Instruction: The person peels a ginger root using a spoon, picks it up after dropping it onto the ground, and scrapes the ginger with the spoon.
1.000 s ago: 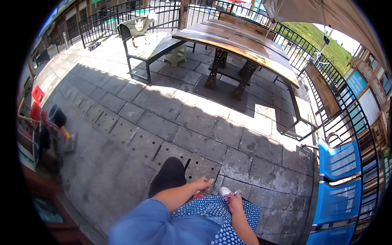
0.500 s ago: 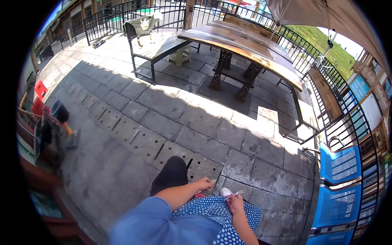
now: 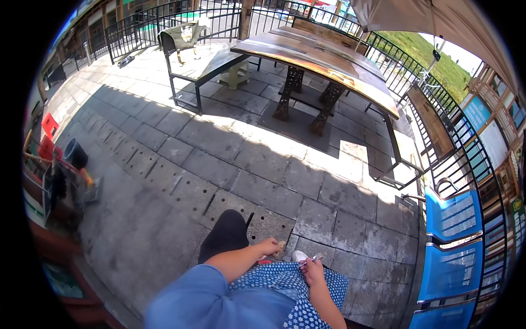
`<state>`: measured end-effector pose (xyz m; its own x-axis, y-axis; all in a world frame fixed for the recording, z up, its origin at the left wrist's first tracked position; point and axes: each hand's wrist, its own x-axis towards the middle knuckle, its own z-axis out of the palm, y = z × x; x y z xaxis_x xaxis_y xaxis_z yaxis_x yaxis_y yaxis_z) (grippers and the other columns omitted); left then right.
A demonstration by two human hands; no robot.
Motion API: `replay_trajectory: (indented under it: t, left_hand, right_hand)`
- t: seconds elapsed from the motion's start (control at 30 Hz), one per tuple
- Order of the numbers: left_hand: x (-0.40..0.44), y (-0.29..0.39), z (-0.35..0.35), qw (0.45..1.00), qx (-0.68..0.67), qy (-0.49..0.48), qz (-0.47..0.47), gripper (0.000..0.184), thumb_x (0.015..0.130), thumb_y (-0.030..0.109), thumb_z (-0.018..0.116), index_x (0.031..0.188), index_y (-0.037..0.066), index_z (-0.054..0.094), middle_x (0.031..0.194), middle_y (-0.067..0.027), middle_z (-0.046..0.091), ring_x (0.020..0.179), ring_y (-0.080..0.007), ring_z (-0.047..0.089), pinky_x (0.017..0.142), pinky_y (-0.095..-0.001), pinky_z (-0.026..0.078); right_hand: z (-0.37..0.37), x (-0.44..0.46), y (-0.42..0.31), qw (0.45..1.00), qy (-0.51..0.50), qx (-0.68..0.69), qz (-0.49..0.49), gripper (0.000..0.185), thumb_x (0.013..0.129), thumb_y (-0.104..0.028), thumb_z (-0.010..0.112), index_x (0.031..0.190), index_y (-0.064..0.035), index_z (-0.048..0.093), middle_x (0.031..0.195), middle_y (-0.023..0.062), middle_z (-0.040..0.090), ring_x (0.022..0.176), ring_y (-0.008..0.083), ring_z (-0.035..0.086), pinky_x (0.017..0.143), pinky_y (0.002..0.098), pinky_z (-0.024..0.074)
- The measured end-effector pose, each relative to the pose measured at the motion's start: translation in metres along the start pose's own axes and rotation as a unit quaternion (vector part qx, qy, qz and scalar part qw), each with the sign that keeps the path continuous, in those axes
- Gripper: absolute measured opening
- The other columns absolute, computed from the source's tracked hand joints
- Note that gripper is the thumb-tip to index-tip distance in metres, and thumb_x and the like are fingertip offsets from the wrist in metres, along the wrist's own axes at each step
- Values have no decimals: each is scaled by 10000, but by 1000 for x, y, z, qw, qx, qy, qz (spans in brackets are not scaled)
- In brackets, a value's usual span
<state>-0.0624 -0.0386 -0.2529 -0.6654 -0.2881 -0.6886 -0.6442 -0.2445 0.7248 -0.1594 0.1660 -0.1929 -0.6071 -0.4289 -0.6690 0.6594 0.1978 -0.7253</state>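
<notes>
My left hand (image 3: 268, 247) is closed on a small pale tan lump (image 3: 281, 245), too small to name. My right hand (image 3: 313, 271), closed too, grips a thin shiny tool (image 3: 310, 260) whose kind I cannot make out. The two hands are apart, above a blue patterned apron (image 3: 268, 277) spread across my lap. Between them, beyond the cloth, a white shoe (image 3: 298, 255) shows. Something red (image 3: 264, 262) peeks out just below my left hand.
Paving slabs (image 3: 263, 189) surround me. Ahead stands a large wooden table (image 3: 323, 55) with benches. Blue metal seats (image 3: 452, 268) line the right side by a black railing (image 3: 476, 153). To the left are a dark bucket (image 3: 75, 152) and a red chair-like thing (image 3: 50, 125).
The view has shifted slightly, so the surroundings sit a little further left. Both hands keep nearly the same pose, and the tool in my right hand is angled slightly differently.
</notes>
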Motion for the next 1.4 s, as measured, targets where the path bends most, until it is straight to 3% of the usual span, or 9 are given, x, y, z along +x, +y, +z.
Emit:
replay_trajectory:
  t: [0.17,0.23,0.5,0.63,0.83,0.9,1.0,1.23,1.4]
  left_hand:
    - [9,-7,0,999,38,-9,1,448,680,185,704,1048,22,508,874,-99,578,724,-162,571,590,-281,468]
    - [10,-8,-1,1000,10,0,-2,448,635,246,722,1000,48,555,884,-117,591,772,-190,579,618,-326,478]
    - [-31,36,-4,981,-176,-79,-12,374,747,176,645,1050,67,455,967,-74,548,803,-151,557,648,-301,459]
    - [-46,53,-1,967,-233,-69,80,384,745,143,650,1065,56,457,997,-61,537,828,-139,552,659,-272,459]
    - [-107,113,1,938,-155,-93,295,395,732,80,664,1076,52,471,1015,-56,533,937,-145,515,783,-274,445]
    - [-121,129,1,936,-157,-114,295,397,727,63,664,1073,51,469,1019,-55,531,981,-156,496,826,-298,432]
    - [-149,153,0,895,-160,-155,388,385,743,55,645,1079,57,457,1043,-74,523,994,-169,497,852,-322,424]
    - [-220,170,3,786,-423,-387,231,454,781,110,603,1180,96,386,1140,-150,461,1080,-274,466,914,-432,401]
    - [-235,161,13,743,-493,-401,212,418,803,105,568,1170,58,372,1116,-148,468,1082,-275,471,928,-426,400]
  right_hand:
    - [3,1,0,1000,5,-2,-8,88,881,-130,457,923,-53,450,778,96,594,527,118,504,466,240,390]
    - [3,-1,-1,1000,9,-9,-7,95,880,-134,461,919,-48,453,768,91,594,519,114,501,462,235,387]
    - [6,-6,-5,1000,16,10,-8,119,875,-163,475,916,-52,465,759,89,594,522,115,495,472,231,381]
    - [10,-11,-9,998,32,46,-25,120,879,-177,474,905,-60,470,764,88,591,519,122,486,478,242,383]
    - [15,-41,-41,975,16,210,-69,151,897,-203,468,866,-58,490,830,93,577,647,158,516,589,279,437]
    - [26,-65,-67,957,-9,260,-129,144,893,-191,476,841,-60,509,811,78,565,668,166,519,630,292,446]
    - [40,-109,-112,938,-27,284,-195,141,892,-190,481,868,-52,504,813,65,542,697,166,517,649,291,448]
    - [81,-198,-158,898,-127,203,-370,183,904,-211,448,926,-36,496,846,94,506,778,165,497,737,308,437]
    - [89,-208,-152,886,-158,125,-418,189,896,-209,460,947,-28,484,881,116,500,838,202,486,787,351,413]
